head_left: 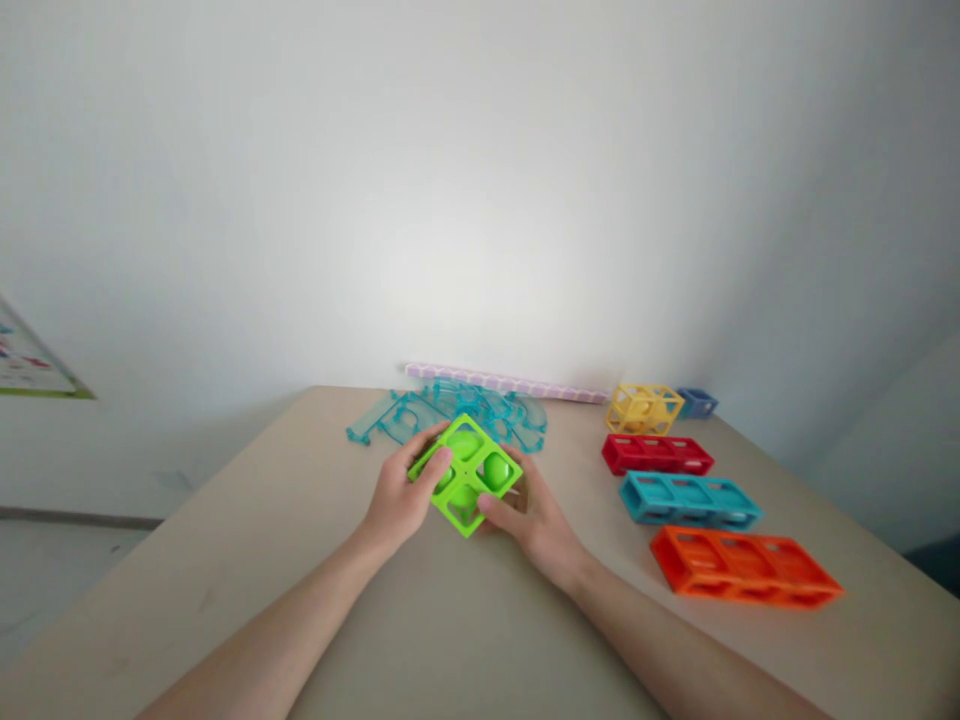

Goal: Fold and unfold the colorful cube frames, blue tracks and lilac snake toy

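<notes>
Between my two hands, just above the table, is a bright green square plastic block frame (pixel 466 472) with round openings in its face. It is turned so one corner points toward me. My left hand (pixel 409 485) grips its left side, thumb on the front face. My right hand (pixel 536 510) holds the lower right side, thumb near the bottom opening. The fingers behind the frame are mostly hidden. Beyond it lies a pile of translucent teal plastic pieces (pixel 401 415), partly covered by the green frame and my hands.
On the table's right side (pixel 585 620) stand orange (pixel 746 567), light blue (pixel 690 500) and red (pixel 658 454) three-part block frames. Farther back are a yellow cube frame (pixel 643 409) and a dark blue block (pixel 697 402). A patterned purple strip (pixel 506 382) lies along the wall.
</notes>
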A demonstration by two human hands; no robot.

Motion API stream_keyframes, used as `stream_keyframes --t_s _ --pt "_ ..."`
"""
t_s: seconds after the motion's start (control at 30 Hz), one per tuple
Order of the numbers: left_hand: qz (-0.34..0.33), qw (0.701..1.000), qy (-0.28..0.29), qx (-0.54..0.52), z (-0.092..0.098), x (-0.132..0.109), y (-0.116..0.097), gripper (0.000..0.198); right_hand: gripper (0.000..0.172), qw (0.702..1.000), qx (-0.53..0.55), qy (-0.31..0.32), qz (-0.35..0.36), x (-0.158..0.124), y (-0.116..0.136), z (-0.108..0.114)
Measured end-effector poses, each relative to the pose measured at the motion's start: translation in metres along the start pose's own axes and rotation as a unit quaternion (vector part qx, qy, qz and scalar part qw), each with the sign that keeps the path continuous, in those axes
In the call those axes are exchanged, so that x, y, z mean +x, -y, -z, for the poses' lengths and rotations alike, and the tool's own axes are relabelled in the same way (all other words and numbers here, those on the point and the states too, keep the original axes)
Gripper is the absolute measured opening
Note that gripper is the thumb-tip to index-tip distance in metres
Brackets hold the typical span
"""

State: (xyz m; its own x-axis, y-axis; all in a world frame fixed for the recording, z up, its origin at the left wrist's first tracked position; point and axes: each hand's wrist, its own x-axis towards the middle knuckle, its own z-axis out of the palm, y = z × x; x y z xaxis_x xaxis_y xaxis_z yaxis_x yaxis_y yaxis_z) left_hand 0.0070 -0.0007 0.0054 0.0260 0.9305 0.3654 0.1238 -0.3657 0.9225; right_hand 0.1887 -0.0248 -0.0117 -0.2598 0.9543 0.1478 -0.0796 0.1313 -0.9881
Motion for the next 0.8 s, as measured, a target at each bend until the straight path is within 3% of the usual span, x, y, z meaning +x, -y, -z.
stream_keyframes --t_s 0.07,0.17,0.37,0.53,0.63,0.8 --pt "0.0 1.0 -0.007 -0.01 0.0 0.0 0.001 0.05 0.057 0.997 0.05 0.039 -0.045 0.001 -0.001 -0.004" --pt "0.016 1.0 -0.003 -0.008 0.001 0.001 0.003 0.051 0.048 0.998 0.044 0.03 -0.024 0.003 -0.002 -0.005" --pt "0.046 0.998 -0.052 -0.013 0.001 0.004 0.007 0.049 0.043 0.988 -0.132 -0.008 0.079 0.0 0.001 -0.001" --pt "0.104 0.981 -0.067 -0.151 -0.001 0.006 0.004 0.049 0.033 0.947 -0.275 -0.072 0.15 0.0 0.003 0.005" --pt "0.112 0.971 -0.074 -0.198 0.0 0.007 0.003 0.046 0.032 0.926 -0.315 -0.106 0.177 0.002 0.006 0.01" --pt "0.102 0.972 -0.06 -0.202 0.002 0.007 0.004 0.043 0.034 0.906 -0.355 -0.102 0.204 0.0 0.011 0.01"
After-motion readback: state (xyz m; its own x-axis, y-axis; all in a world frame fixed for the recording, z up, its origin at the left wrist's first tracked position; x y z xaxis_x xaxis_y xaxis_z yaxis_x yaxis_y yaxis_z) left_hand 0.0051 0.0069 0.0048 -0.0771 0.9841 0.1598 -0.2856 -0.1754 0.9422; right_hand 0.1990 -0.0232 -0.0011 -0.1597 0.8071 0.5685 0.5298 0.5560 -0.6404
